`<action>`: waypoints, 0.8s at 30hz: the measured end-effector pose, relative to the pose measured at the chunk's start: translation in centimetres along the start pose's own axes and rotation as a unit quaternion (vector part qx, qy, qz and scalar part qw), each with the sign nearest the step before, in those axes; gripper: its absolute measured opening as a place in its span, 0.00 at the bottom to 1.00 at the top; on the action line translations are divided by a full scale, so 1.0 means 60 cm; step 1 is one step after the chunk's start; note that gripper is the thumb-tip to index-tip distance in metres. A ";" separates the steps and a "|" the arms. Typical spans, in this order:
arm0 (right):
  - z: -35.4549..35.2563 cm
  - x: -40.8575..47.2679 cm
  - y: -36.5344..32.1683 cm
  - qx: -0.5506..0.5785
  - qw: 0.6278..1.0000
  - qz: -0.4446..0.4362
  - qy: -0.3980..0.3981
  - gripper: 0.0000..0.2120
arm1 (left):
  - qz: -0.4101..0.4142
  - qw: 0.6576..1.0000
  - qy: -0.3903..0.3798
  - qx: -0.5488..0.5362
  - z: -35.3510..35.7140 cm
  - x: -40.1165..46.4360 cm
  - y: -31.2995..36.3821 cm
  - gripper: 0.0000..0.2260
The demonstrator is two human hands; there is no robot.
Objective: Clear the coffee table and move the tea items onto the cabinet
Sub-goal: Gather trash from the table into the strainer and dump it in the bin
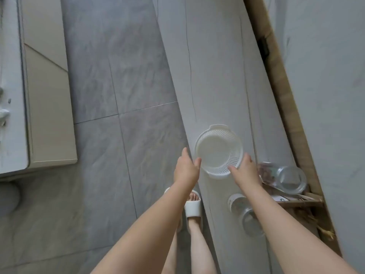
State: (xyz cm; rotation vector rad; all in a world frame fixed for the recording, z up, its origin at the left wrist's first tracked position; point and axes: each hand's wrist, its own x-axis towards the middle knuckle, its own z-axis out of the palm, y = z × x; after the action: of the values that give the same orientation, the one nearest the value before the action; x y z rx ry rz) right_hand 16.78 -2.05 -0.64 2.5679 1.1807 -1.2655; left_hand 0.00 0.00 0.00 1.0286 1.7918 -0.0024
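Observation:
A white plastic strainer basket (218,152) with small handles sits on the long grey cabinet top (213,76), which runs diagonally through the view. My left hand (186,168) cups the basket's left rim, thumb against it. On the right rim lies my right hand (245,171), with thumb and fingers on the rim. A clear glass jar (287,177) lies just right of my right hand. A second glass jar (246,214) with a white lid stands nearer me, partly hidden by my right forearm. The basket looks empty.
The white coffee table (11,95) with a beige side panel fills the left edge. Grey tiled floor (118,86) lies between it and the cabinet. A wooden strip (286,107) runs behind the cabinet, then the wall. My feet in white slippers (194,208) stand at the cabinet's front.

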 end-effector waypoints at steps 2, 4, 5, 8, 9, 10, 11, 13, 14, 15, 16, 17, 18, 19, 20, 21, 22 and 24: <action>0.007 0.016 0.002 0.017 1.000 0.007 0.012 0.25 | -0.007 1.000 -0.006 0.009 0.008 0.019 -0.002 0.28; 0.015 0.028 0.005 0.020 1.000 0.021 0.010 0.24 | -0.009 0.999 -0.034 0.025 0.011 0.037 -0.005 0.26; 0.018 0.034 0.007 0.020 0.999 0.027 0.013 0.23 | -0.003 0.998 -0.050 0.031 0.014 0.044 -0.004 0.24; 0.021 0.041 0.011 0.009 0.999 0.026 0.029 0.19 | 0.021 0.997 -0.061 0.042 0.021 0.049 0.000 0.20; 0.020 0.042 0.012 0.013 0.999 0.026 0.032 0.18 | 0.021 0.997 -0.058 0.037 0.022 0.050 0.000 0.20; 0.019 0.042 0.012 0.018 0.999 0.026 0.034 0.18 | 0.018 0.998 -0.054 0.027 0.021 0.050 0.000 0.20; 0.017 0.040 0.011 0.025 0.999 0.026 0.035 0.17 | 0.014 0.999 -0.051 0.014 0.021 0.048 0.000 0.20; 0.011 0.032 0.006 0.037 0.998 0.022 0.034 0.17 | 0.002 0.999 -0.048 -0.016 0.016 0.040 0.000 0.22; 0.007 0.027 0.004 0.042 0.998 0.018 0.035 0.16 | -0.002 0.999 -0.046 -0.029 0.012 0.035 0.000 0.22; 0.002 0.020 0.000 0.043 0.998 0.013 0.038 0.16 | -0.005 0.998 -0.042 -0.041 0.007 0.029 0.000 0.23; -0.003 0.013 -0.005 0.045 0.998 0.009 0.040 0.16 | -0.008 0.998 -0.037 -0.050 0.000 0.022 0.000 0.23; -0.008 0.004 -0.011 0.050 0.998 0.002 0.044 0.16 | -0.008 0.998 -0.030 -0.060 -0.008 0.014 0.000 0.23; -0.013 -0.006 -0.018 0.056 0.997 -0.005 0.046 0.16 | -0.008 0.997 -0.023 -0.066 -0.018 0.006 0.000 0.23; -0.019 -0.018 -0.025 0.061 0.997 -0.013 0.048 0.16 | -0.009 0.997 -0.016 -0.073 -0.028 -0.005 0.001 0.23; -0.025 -0.031 -0.034 0.067 0.996 -0.022 0.050 0.16 | -0.010 0.997 -0.010 -0.080 -0.039 -0.016 0.001 0.23; -0.031 -0.044 -0.041 0.076 0.995 -0.032 0.051 0.16 | -0.010 0.996 -0.003 -0.090 -0.051 -0.028 0.003 0.23; -0.036 -0.058 -0.050 0.089 0.994 -0.042 0.052 0.16 | -0.009 0.995 0.004 -0.100 -0.064 -0.042 0.004 0.24; -0.050 -0.092 -0.068 0.111 0.990 -0.066 0.054 0.16 | -0.007 0.992 0.021 -0.124 -0.093 -0.073 0.006 0.24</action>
State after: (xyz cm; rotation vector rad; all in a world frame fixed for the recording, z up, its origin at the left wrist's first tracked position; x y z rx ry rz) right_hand 14.04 -1.50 6.28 2.7894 1.3194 -1.3713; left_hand -3.54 -0.13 6.13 0.8428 1.7854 0.2292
